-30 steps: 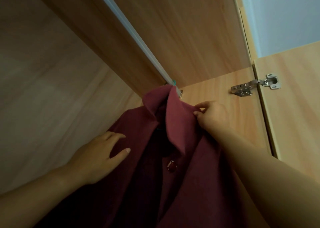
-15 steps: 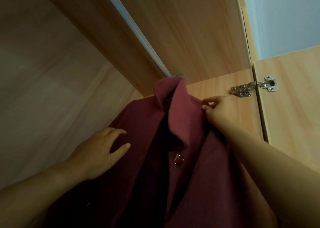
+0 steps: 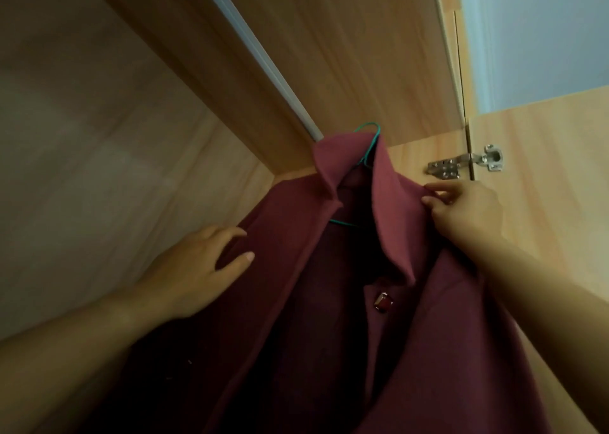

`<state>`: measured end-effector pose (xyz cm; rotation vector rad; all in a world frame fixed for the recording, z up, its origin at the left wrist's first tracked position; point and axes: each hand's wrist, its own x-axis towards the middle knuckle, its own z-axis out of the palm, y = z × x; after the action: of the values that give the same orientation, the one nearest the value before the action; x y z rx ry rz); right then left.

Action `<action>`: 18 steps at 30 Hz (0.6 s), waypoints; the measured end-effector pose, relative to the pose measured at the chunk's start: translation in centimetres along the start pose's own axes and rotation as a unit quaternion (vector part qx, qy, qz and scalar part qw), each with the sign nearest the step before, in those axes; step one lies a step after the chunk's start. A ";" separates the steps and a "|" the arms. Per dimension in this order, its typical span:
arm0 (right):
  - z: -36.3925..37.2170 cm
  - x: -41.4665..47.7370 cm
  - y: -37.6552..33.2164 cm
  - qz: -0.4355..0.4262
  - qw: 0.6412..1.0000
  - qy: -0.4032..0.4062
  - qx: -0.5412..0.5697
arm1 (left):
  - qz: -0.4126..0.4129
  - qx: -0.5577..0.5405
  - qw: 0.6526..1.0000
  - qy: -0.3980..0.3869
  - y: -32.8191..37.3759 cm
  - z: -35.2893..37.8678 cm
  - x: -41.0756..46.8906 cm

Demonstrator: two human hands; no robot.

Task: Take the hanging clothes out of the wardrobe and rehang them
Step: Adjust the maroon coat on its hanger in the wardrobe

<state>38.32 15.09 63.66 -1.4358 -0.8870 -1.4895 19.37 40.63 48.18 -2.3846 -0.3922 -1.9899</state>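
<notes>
A dark red coat [image 3: 389, 222] with a red button hangs inside the wooden wardrobe on a thin green hanger [image 3: 374, 140], whose hook sits by the white rail [image 3: 263, 61]. My left hand [image 3: 194, 269] rests flat on the coat's left shoulder, fingers spread. At the right shoulder seam, beside the collar, my right hand [image 3: 464, 209] pinches the fabric between thumb and fingers. The lower part of the coat is in deep shadow.
The wardrobe's side panel [image 3: 412, 157] stands just behind the coat, with a metal hinge [image 3: 468, 165] and the open door [image 3: 543, 170] to the right. The back wall [image 3: 82, 137] fills the left. A pale room wall [image 3: 543, 31] shows at top right.
The coat has dropped a little and shifted right, so the green hanger hook now shows above the collar. Both hands keep their places on the shoulders.
</notes>
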 end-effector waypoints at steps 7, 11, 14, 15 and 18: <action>-4.9 -7.4 1.7 -0.004 0.999 -0.050 0.005 | 0.040 -0.081 0.995 0.034 3.4 -0.7 -3.4; -7.4 -11.7 1.8 0.005 0.997 -0.076 0.005 | 0.064 -0.155 0.982 0.084 7.7 -0.6 -3.0; -10.0 -14.5 2.9 0.018 0.996 -0.088 -0.003 | 0.078 -0.202 0.970 0.108 11.3 0.1 -2.3; -11.0 -15.3 3.5 0.024 0.996 -0.091 -0.006 | 0.088 -0.202 0.970 0.105 12.4 0.5 -2.4; -14.6 -17.7 5.3 0.038 0.996 -0.086 0.003 | 0.099 -0.198 0.973 0.061 14.6 2.6 -3.2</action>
<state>37.01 1.53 44.41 -1.5951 -0.9287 -1.3203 24.25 26.35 46.82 -2.3635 0.2625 -2.2757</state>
